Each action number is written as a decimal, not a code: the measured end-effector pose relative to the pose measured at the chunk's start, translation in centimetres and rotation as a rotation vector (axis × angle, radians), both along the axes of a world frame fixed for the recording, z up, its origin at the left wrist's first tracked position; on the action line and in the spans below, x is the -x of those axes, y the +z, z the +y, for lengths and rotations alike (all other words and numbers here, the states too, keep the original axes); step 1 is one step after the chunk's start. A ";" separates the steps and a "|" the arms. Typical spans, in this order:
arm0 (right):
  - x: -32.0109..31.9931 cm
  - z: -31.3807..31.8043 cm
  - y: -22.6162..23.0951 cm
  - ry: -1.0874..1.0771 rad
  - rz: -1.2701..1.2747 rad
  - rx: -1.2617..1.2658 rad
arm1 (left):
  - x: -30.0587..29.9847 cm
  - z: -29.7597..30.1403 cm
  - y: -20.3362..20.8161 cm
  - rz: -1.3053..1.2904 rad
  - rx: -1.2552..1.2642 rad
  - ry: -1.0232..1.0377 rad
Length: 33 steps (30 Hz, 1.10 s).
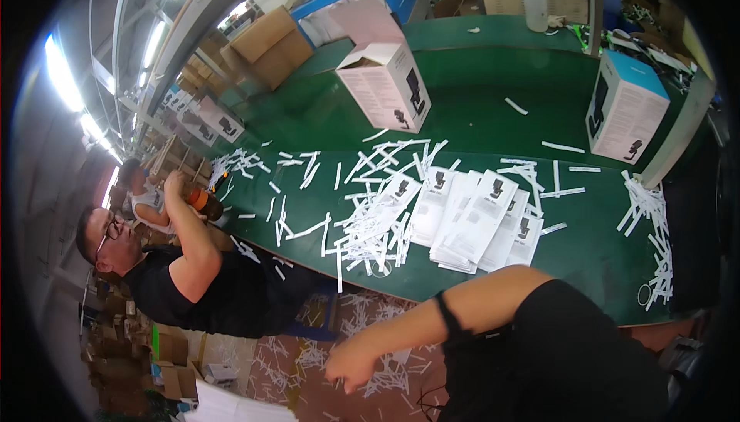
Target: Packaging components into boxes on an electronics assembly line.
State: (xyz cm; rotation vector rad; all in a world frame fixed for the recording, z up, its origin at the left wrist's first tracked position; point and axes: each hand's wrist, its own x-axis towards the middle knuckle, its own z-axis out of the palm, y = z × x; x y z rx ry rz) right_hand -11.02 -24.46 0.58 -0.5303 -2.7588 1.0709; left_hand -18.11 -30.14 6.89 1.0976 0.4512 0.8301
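Note:
My right hand (354, 360) hangs beyond the table's near edge, over a floor strewn with paper strips. Its fingers are curled in, and nothing shows in them. A dark band circles the arm near the elbow. My left hand is out of view. Beside my right arm, on the green table (586, 268), lies a spread stack of white printed leaflets (474, 218), each with a small black product picture. Left of the stack is a messy heap of narrow white paper strips (370, 229).
An open-topped white carton (385, 87) stands behind the leaflets. A white carton with a blue top (628, 106) is at the right, near a metal post (682, 129). A co-worker in black (200, 287) is at the left, one arm raised. A translucent bottle (534, 9) stands farther back.

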 end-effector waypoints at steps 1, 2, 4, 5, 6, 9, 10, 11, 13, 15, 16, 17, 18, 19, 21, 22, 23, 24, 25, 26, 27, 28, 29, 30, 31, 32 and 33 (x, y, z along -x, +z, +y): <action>-3.5 -0.2 1.0 -0.049 0.024 0.039 | -0.3 -0.2 0.3 -0.033 -0.007 0.000; -6.7 -0.6 1.1 -0.214 0.146 0.304 | -0.7 -0.3 0.6 -0.063 -0.013 -0.005; -12.8 -3.0 1.8 -0.469 0.504 0.787 | -1.8 -0.1 0.7 -0.124 -0.014 -0.027; -15.2 -4.8 2.8 -0.533 0.737 1.009 | -2.2 0.0 0.5 -0.150 -0.009 -0.023; -17.8 -6.7 3.5 -0.531 0.849 0.997 | -3.2 0.1 0.3 -0.180 0.005 -0.039; -20.6 -13.0 4.8 -0.868 0.864 0.314 | -7.5 -1.1 0.6 -0.151 -0.035 -0.043; -21.3 -15.3 5.7 -1.087 0.836 0.251 | -10.2 -0.4 -0.1 0.056 -0.067 -0.147; -21.9 -17.2 6.3 -1.297 0.798 0.190 | -13.3 -0.8 -0.7 0.103 -0.161 -0.237; -24.4 -19.2 5.1 -1.309 1.203 0.480 | -17.1 -0.3 -1.0 0.129 -0.229 -0.429; -25.6 -21.8 3.7 -1.399 1.402 0.587 | -19.4 0.7 -2.0 0.241 -0.472 -0.802; -26.2 -23.2 3.2 -1.397 1.505 0.642 | -20.5 0.8 -1.3 0.164 -0.307 -1.009; -26.5 -24.4 2.7 -1.388 1.610 0.699 | -21.2 0.6 -0.1 0.090 -0.018 -1.117; -26.4 -25.4 2.2 -1.480 1.666 0.684 | -21.9 1.6 -0.6 0.209 -0.277 -1.089; -26.9 -26.2 2.0 -1.484 1.673 0.694 | -22.3 2.8 -1.1 0.336 -0.539 -1.045; -28.7 -28.0 1.8 -1.612 1.691 0.712 | -21.8 4.0 -2.0 0.676 -1.355 -0.254; -29.8 -28.7 1.6 -1.663 1.634 0.688 | -22.0 6.1 -2.7 0.743 -1.430 0.022; -31.0 -29.6 2.0 -1.755 1.608 0.673 | -22.8 8.3 -3.5 0.789 -1.489 0.297; -32.6 -30.3 1.2 -1.826 1.531 0.669 | -22.9 9.9 -3.7 0.987 -1.299 0.163; -33.8 -31.2 1.1 -1.921 1.453 0.643 | -23.1 11.2 -3.8 1.162 -1.097 0.026; -34.6 -32.3 1.0 -1.970 1.415 0.625 | -23.3 12.2 -4.7 1.167 -1.109 0.009; -35.3 -33.0 0.8 -2.015 1.376 0.602 | -23.2 13.1 -5.8 1.171 -0.895 -0.123; -35.9 -34.1 0.7 -2.046 1.389 0.587 | -23.8 13.3 -6.8 1.152 -0.678 -0.269; -36.4 -35.2 0.5 -2.037 1.401 0.609 | -23.8 13.4 -7.0 1.212 -0.795 -0.241; -36.6 -36.4 0.4 -2.028 1.406 0.639 | -23.2 13.2 -7.3 1.269 -0.905 -0.211; -36.4 -37.6 0.7 -2.076 1.403 0.617 | -22.2 14.0 -9.1 1.242 -0.989 -0.122; -36.4 -38.4 0.6 -2.104 1.327 0.572 | -22.2 13.6 -8.4 1.353 -1.022 -0.138; -36.6 -39.1 0.5 -2.122 1.246 0.532 | -22.0 13.1 -7.6 1.361 -1.062 -0.155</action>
